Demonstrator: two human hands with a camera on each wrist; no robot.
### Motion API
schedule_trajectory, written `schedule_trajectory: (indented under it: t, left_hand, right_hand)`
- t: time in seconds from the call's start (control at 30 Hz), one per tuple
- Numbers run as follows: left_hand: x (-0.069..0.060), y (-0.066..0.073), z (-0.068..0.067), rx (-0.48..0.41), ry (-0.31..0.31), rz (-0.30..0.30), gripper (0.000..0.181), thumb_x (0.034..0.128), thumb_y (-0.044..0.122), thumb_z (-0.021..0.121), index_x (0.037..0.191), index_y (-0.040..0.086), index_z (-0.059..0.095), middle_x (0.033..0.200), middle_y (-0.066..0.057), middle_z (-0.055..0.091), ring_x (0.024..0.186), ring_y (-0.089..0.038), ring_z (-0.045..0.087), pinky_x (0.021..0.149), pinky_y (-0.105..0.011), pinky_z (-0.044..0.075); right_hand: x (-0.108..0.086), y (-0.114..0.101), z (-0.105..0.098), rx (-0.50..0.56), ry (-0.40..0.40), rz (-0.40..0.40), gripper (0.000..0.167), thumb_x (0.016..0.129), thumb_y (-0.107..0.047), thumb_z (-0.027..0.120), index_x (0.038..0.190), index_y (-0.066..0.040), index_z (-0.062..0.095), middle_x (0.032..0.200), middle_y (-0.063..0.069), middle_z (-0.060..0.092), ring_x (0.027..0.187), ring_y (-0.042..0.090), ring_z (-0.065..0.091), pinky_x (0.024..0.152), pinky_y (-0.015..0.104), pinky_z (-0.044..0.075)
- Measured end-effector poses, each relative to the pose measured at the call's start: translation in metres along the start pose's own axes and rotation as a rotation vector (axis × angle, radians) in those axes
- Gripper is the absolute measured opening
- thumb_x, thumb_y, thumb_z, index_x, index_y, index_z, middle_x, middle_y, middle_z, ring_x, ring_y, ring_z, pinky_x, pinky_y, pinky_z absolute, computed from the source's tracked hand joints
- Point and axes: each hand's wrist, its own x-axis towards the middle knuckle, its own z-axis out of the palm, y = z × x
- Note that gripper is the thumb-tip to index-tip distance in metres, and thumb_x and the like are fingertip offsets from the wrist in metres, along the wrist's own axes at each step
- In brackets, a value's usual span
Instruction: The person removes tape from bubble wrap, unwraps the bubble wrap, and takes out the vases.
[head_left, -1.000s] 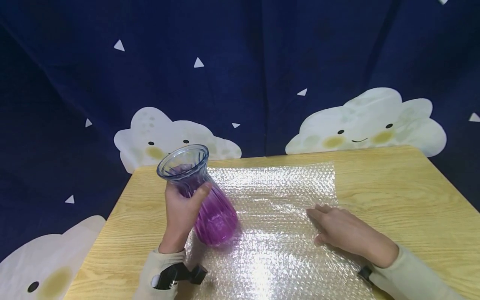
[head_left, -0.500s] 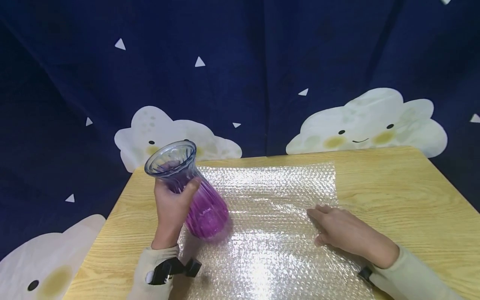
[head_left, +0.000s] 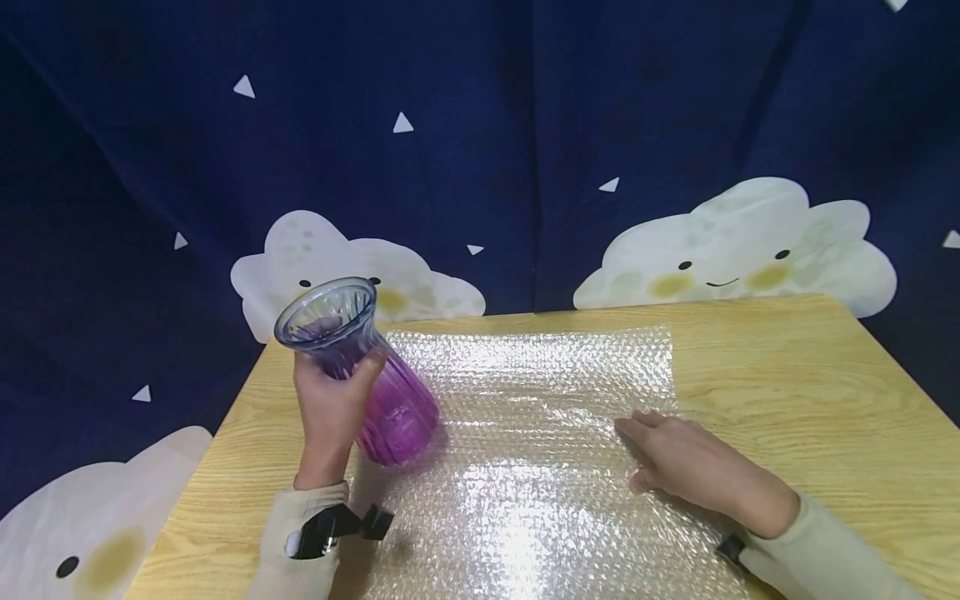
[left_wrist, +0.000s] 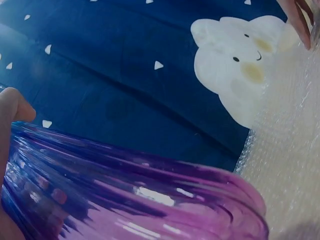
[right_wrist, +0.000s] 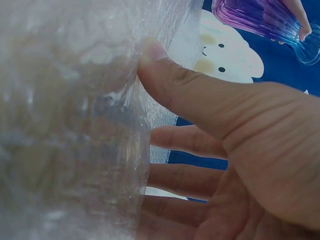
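My left hand (head_left: 328, 408) grips a ribbed glass vase (head_left: 400, 408) round its neck, thumb on the near right side. The vase fades from clear blue at the flared rim to purple-pink at the base. It tilts, mouth up and left, above the left part of a sheet of clear bubble wrap (head_left: 517, 417). In the left wrist view, the vase (left_wrist: 165, 200) fills the lower part. My right hand (head_left: 693, 467) rests with extended fingers on the wrap's right edge. In the right wrist view, the thumb touches the bubble wrap (right_wrist: 70, 125); a bulge hides the other fingertips.
The wrap lies flat across the middle of a light wooden table (head_left: 795, 375), whose far edge meets a dark blue curtain (head_left: 480, 167) with clouds and white triangles. Black straps with small devices (head_left: 330, 531) sit on the sleeves.
The vase, held in my left hand, has moved left and slightly away from me, over the wrap's left side. My right hand has stayed in place on the wrap.
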Motion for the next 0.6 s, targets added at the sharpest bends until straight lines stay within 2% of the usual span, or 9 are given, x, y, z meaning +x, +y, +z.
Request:
schedule_trajectory:
  t: [0.23, 0.5, 0.6]
  left_hand:
    - [0.005, -0.007, -0.004, 0.004, 0.046, -0.053, 0.060, 0.0797, -0.001, 0.077, 0.133, 0.013, 0.054, 0.112, 0.004, 0.066, 0.103, -0.012, 0.064, 0.095, -0.020, 0.052]
    - [0.012, -0.013, -0.010, 0.003, 0.067, -0.051, 0.061, 0.0798, -0.004, 0.076, 0.135, 0.009, 0.054, 0.109, 0.002, 0.066, 0.097, -0.012, 0.064, 0.088, -0.020, 0.055]
    - [0.014, -0.015, -0.012, 0.020, 0.080, -0.069, 0.060, 0.0807, -0.002, 0.076, 0.134, 0.011, 0.054, 0.112, 0.003, 0.066, 0.102, -0.013, 0.064, 0.093, -0.020, 0.053]
  right_hand:
    - [0.000, 0.000, 0.000, -0.001, 0.001, -0.002, 0.084, 0.075, -0.039, 0.087, 0.143, 0.001, 0.058, 0.140, 0.033, 0.060, 0.122, 0.052, 0.063, 0.100, 0.065, 0.053]
    - [0.000, -0.001, 0.000, 0.009, -0.005, 0.011, 0.084, 0.075, -0.039, 0.087, 0.143, 0.000, 0.057, 0.140, 0.034, 0.060, 0.123, 0.052, 0.063, 0.100, 0.065, 0.053]
    - [0.001, 0.000, 0.000, 0.006, -0.004, 0.010, 0.084, 0.075, -0.039, 0.087, 0.142, 0.001, 0.058, 0.140, 0.034, 0.060, 0.122, 0.052, 0.063, 0.100, 0.065, 0.053]
